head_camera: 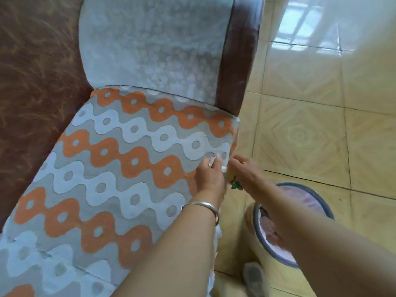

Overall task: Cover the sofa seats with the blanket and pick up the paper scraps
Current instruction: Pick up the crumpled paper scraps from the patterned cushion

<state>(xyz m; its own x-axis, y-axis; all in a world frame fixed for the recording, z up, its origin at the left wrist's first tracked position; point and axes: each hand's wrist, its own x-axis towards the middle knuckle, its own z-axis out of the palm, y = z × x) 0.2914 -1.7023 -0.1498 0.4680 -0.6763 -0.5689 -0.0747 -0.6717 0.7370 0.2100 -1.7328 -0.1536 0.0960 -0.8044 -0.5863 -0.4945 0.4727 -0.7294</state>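
Observation:
A blanket (120,159) with orange, white and grey wavy bands lies flat over the sofa seats. At its front right edge my left hand (209,175) pinches a small white paper scrap (212,162). My right hand (244,170) is just to the right of it, fingers curled round white and green scraps (235,185). A silver bangle sits on my left wrist.
The sofa has a brown backrest (36,78), a pale patterned cushion (154,50) and a brown armrest (240,61). A round bin (321,202) with a pink liner stands on the yellow tiled floor (310,125) under my right forearm. A grey slipper (255,277) is by it.

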